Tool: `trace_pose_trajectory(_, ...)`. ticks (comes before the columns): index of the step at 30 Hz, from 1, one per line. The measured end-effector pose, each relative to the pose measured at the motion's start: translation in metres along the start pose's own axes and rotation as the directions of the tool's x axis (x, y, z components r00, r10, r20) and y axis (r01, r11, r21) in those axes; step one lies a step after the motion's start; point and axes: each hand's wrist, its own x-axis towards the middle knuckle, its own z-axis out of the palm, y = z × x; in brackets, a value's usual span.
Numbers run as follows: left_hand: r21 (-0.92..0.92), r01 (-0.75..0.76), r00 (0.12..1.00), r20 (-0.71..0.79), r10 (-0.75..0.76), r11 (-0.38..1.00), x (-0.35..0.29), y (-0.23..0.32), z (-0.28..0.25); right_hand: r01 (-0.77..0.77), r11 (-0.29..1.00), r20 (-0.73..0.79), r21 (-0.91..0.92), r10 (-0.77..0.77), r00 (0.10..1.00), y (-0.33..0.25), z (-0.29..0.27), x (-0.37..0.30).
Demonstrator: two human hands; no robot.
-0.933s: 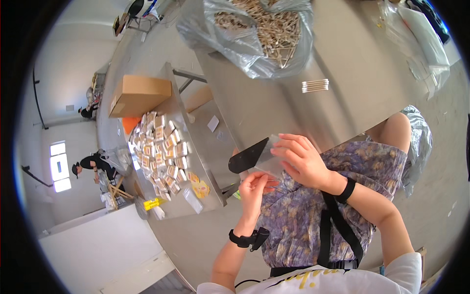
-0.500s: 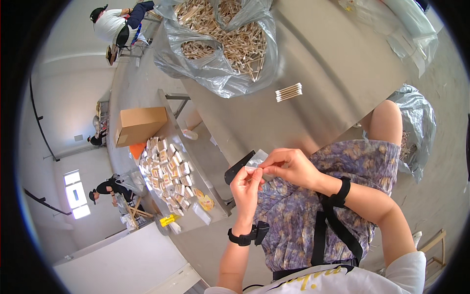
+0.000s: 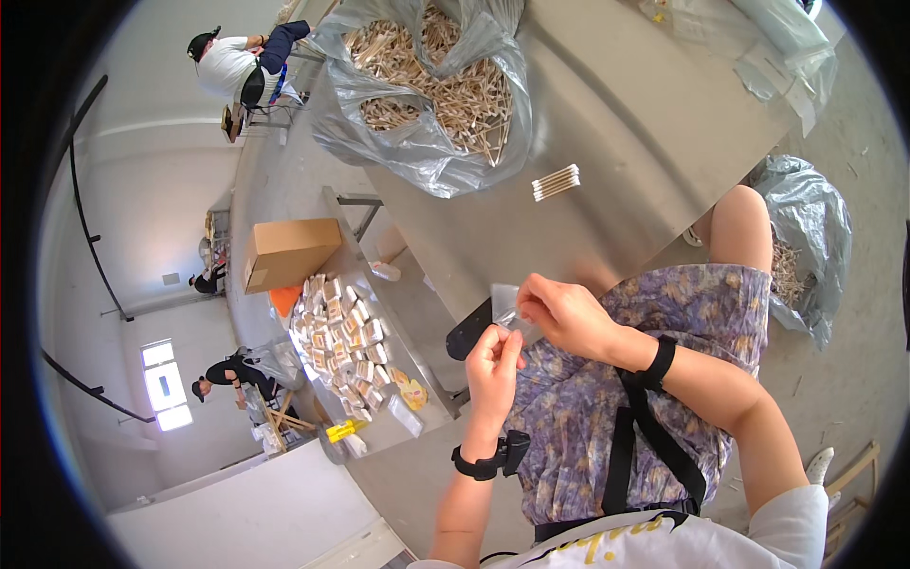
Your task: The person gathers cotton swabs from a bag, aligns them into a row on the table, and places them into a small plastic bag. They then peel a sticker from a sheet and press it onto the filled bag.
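A small, clear, thin plastic bag (image 3: 505, 302) is between your hands above your lap, its film glossy and creased, its lower part partly hidden by your fingers. Your left hand (image 3: 495, 365) pinches its lower edge between thumb and curled fingers; your right hand (image 3: 569, 321) has its fingers bent against the right side, though whether they grip the film you cannot tell from here. Just behind the bag sits a flat, black, round-ended object (image 3: 466, 334) of unclear kind. Under your forearms spreads a crinkled purple-grey floral garment (image 3: 654, 389).

Beyond your hands is a smooth, dull-sheened metal table (image 3: 654, 104). A neat row of white-tipped cotton swabs with slim pale sticks (image 3: 555, 182) lies flat on it. A large, crumpled grey translucent plastic sack (image 3: 445, 175), heaped with jumbled swabs, takes up the table's far left side. Clear plastic sheeting (image 3: 773, 62) drapes the far right corner.

To the right, a wrinkled grey plastic bag (image 3: 817, 251) stands beside your knee. On a lower side table at left, a brown cardboard box (image 3: 292, 253) stands behind a heap of small white-and-tan packets (image 3: 343, 341).
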Motion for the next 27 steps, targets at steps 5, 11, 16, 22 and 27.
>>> trace_pose_trajectory(5, 0.080, 0.042, 0.998, -0.053, -0.038, 0.996, 0.000, -0.001, -0.007, 0.271, 0.944, 0.120, -0.189, -0.251, 0.960, 0.005, 0.006, -0.004)
trace_pose_trajectory(11, 0.846, -0.443, 0.731, 0.148, 0.666, 0.298, -0.009, 0.033, 0.006, 0.067, 0.986, 0.108, -0.155, -0.050, 0.993, 0.019, 0.007, -0.006)
trace_pose_trajectory(16, 0.767, -0.449, 0.858, 0.225, 0.462, 0.459, -0.013, -0.004, -0.006, -0.250, 0.937, 0.495, 0.246, 0.101, 0.863, 0.014, 0.011, -0.005)
trace_pose_trajectory(22, 0.573, -0.239, 0.963, 0.036, 0.267, 0.784, -0.015, -0.034, -0.026, -0.247, 0.931, 0.514, 0.269, 0.078, 0.854, 0.032, 0.016, -0.007)
trace_pose_trajectory(27, 0.773, 0.057, 0.963, -0.209, 0.168, 0.632, -0.001, -0.116, -0.132, -0.233, 0.960, 0.486, 0.156, 0.131, 0.864, 0.022, 0.008, 0.000)
